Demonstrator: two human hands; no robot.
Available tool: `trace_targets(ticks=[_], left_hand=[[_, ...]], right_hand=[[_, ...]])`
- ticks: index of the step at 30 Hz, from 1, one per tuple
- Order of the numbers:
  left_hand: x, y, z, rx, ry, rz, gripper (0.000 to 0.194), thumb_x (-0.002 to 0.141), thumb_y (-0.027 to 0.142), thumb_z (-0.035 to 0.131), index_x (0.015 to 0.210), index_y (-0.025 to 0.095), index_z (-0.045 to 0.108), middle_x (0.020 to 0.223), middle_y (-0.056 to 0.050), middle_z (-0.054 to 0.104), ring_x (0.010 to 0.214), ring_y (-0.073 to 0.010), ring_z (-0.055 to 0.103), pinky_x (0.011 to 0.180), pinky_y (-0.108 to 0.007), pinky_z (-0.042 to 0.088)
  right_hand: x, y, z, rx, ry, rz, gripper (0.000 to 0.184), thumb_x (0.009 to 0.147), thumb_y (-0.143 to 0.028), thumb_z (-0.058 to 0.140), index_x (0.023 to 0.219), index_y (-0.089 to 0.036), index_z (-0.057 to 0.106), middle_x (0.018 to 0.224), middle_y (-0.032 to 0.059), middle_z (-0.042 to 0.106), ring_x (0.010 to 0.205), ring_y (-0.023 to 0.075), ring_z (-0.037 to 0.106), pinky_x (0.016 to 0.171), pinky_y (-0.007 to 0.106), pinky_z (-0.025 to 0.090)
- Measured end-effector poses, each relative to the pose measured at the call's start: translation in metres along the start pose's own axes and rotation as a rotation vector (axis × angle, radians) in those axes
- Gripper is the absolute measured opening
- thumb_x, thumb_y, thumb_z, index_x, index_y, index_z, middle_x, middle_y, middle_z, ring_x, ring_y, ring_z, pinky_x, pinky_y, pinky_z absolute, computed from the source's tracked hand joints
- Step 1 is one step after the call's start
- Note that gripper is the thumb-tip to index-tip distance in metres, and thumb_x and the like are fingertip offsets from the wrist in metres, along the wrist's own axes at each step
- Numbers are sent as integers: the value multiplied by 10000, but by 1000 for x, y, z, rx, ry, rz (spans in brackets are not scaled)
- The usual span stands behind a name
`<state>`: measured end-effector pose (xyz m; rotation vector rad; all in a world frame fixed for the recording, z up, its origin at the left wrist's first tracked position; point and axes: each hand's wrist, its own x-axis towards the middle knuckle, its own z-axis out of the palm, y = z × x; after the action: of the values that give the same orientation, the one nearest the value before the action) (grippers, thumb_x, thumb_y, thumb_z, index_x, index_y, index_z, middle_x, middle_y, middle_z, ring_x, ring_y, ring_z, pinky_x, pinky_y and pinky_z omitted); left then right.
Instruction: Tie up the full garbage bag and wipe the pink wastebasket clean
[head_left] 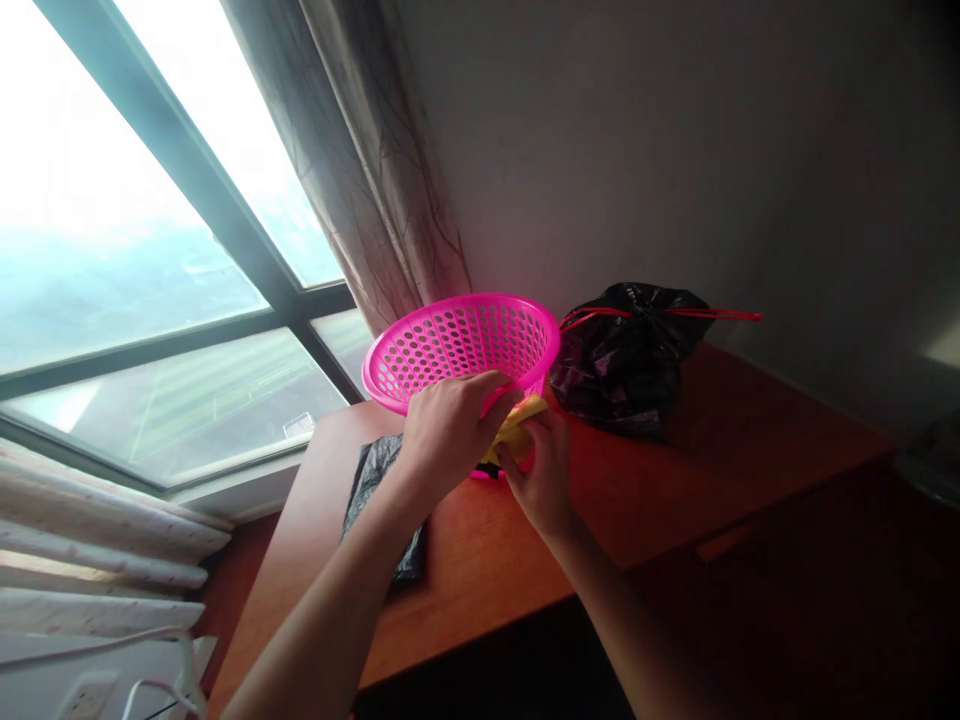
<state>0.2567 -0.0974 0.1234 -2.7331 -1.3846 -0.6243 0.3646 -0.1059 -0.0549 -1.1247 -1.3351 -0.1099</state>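
A bright pink plastic basket (465, 345) with rows of round holes stands on the table. My left hand (454, 420) is closed at the near side of its rim, the fingers bent over the edge and partly hidden. Just right of it, my right hand (546, 470) pinches a soft yellow cloth-like piece (517, 436) against the outside of the basket. The yellow piece lies between the two hands, and I cannot make out its full shape. A small black patch shows beneath it, near the basket's base.
A black plastic bag (626, 370) with red drawstrings stands right of the basket. A folded black plastic bag (371, 480) lies on the reddish wooden table (465, 590), partly behind my left forearm. Windows and a curtain (367, 150) are at left; a wall (600, 150) rises behind.
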Motion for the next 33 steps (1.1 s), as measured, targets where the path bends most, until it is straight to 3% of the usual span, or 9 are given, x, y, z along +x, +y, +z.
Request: trace_targets(ticks=[4,10,13,17,21,25,29,33], left_hand=[[1,-1,-1,-3,9,-20,324,958,456,491,1041,251,728,884,-46,763,752,-243,689,612,-284,380],[2,-4,0,-1,9,-25,318,951,451,503,1055,254,730,887,-57,767,773,-245,697,623,-285,396],[2,-5,0,1,2,-12,338,960,459,483,1066,253,729,895,-58,766,760,-238,692,619,-281,395],[2,-8,-1,-25,-6,19,343,968,454,463,1064,256,726,873,-53,759,763,-235,687,641,-284,406],[1,-6,-7,-33,16,-1,294,946,413,509,1059,270,740,840,-45,758,753,-234,685,618,-273,406],[-1,1,-19,19,12,-30,246,919,395,558,1014,297,762,791,-31,755,736,-241,687,575,-263,401],[-3,-1,-23,13,-11,-33,283,928,407,550,1083,288,755,910,-50,776,807,-263,707,614,-279,445],[-3,-13,-22,-75,-74,9,323,939,404,535,1182,294,716,1080,-44,762,961,-274,703,746,-307,507]], right_hand=[[-18,10,7,-11,-63,70,199,931,-287,547,1102,-194,589,1040,118,547,992,276,539,859,449,489],[-41,21,9,113,-147,262,110,940,-267,505,997,-206,576,938,77,571,897,239,571,798,387,498],[-21,14,5,193,-70,270,128,954,-300,497,1002,-211,576,929,71,575,891,231,578,788,374,496],[33,-4,-7,204,78,141,134,953,-315,498,1026,-222,561,955,72,568,938,232,576,826,384,496],[58,-5,-14,151,72,15,141,941,-300,514,1050,-224,560,990,77,555,970,233,574,860,396,494],[23,19,-7,99,-15,38,143,934,-254,504,1055,-209,564,1003,90,568,993,245,581,873,407,497],[-25,43,2,38,-158,218,131,925,-225,478,1006,-194,576,958,89,596,938,243,606,831,396,514],[-37,48,3,44,-218,331,88,915,-230,497,945,-200,575,890,55,602,856,218,611,780,367,517]])
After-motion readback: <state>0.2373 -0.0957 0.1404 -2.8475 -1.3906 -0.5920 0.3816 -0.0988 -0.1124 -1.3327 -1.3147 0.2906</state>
